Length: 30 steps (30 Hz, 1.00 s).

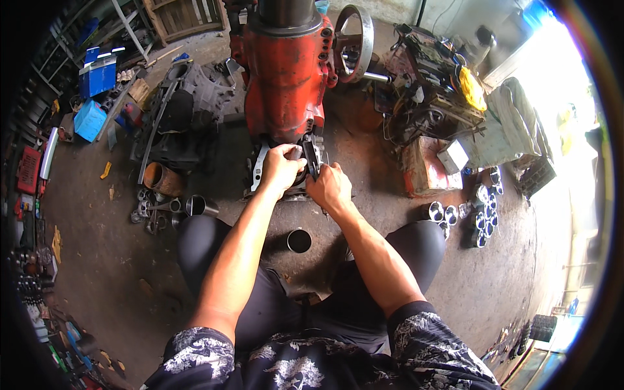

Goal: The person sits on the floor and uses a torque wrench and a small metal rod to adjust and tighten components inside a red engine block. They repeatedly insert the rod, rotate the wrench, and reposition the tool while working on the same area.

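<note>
A red machine press (286,71) stands on the oily floor in front of me, with a grey handwheel (354,42) on its right side. At its base lies a metal connecting rod (260,168). My left hand (279,170) closes around a round metal part at the press base. Beside it, my right hand (330,187) grips a dark tool (312,156) that points up toward the press. The two hands almost touch. I squat with my knees on either side of a dark metal cup (299,240).
Dark engine parts (175,117) and loose connecting rods (156,208) lie to the left. A brown cylinder (161,179) lies there too. Several shiny pistons (478,214) stand at the right, behind them a cluttered engine block (429,84). Blue boxes (94,97) sit far left.
</note>
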### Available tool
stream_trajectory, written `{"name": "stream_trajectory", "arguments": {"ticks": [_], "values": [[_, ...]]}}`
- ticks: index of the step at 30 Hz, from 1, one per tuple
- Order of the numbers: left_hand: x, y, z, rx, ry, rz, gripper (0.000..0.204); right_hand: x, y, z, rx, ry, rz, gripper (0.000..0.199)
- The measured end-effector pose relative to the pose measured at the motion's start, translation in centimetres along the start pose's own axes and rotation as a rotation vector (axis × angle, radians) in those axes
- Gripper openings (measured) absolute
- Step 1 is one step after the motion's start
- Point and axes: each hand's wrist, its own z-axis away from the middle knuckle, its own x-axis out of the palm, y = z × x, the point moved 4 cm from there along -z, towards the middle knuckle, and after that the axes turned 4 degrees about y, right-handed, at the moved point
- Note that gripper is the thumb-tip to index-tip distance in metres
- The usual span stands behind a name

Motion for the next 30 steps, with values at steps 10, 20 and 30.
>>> {"name": "stream_trajectory", "arguments": {"ticks": [10, 20, 30], "values": [[0.3, -1.1, 0.0, 0.042, 0.093, -0.002, 0.021, -1.6, 0.1, 3.0, -0.05, 0.038, -0.078, 0.036], [-0.7, -0.6, 0.5, -0.059, 0.236, -0.061, 0.028, -2.4, -1.9, 3.8, -0.184, 0.124, -0.068, 0.031], [-1.1, -0.5, 0.6, -0.092, 0.254, -0.004, 0.036, -2.3, -2.2, 4.2, -0.244, 0.156, -0.045, 0.03]]}}
